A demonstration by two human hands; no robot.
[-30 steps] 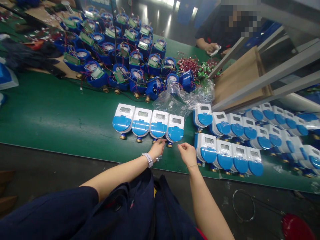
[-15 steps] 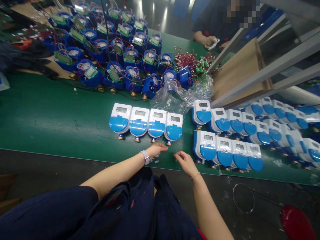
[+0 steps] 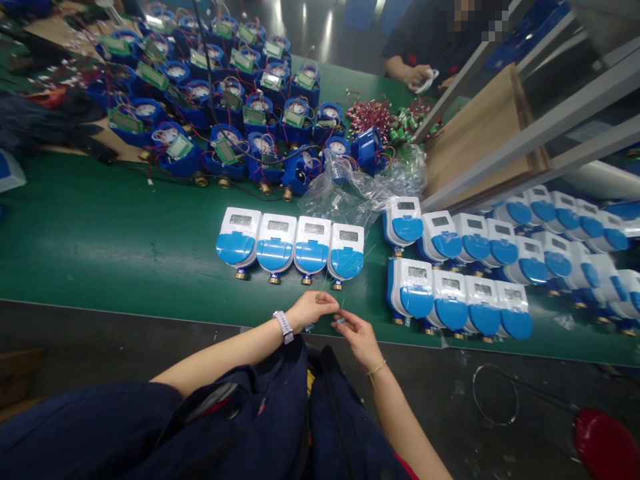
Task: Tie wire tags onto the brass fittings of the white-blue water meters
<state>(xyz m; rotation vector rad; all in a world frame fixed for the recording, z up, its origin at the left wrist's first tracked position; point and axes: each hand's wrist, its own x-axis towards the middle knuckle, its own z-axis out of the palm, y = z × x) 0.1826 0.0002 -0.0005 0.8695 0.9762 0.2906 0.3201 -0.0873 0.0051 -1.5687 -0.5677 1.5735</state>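
Note:
My left hand [image 3: 311, 310], with a watch on its wrist, is pinched on a thin wire [image 3: 343, 301] just in front of the meters. Close beside it, fingertips nearly meeting, my right hand [image 3: 360, 339] pinches a small light-blue plastic seal [image 3: 341, 321]. Fine strands of the wire show near the rightmost water meter [image 3: 347, 252] of a short row. That meter has a white top, a blue lid and a brass fitting pointing towards me. To its left stands a similar water meter [image 3: 311, 247]. Another small pale-blue piece [image 3: 309, 327] lies below my left hand.
Finished-looking meters [image 3: 484, 310] stand in rows at right. Open blue meter bodies [image 3: 225, 150] with wires and circuit boards crowd the back left. Clear plastic bags [image 3: 345, 190] lie between. A co-worker's hand [image 3: 417, 77] is across the green table [image 3: 125, 247]; a metal frame [image 3: 550, 143] slants at right.
My hands have come together, the right moving left towards the left. Thin strands now show by the rightmost meter, and the light-blue seal shows at my right fingertips.

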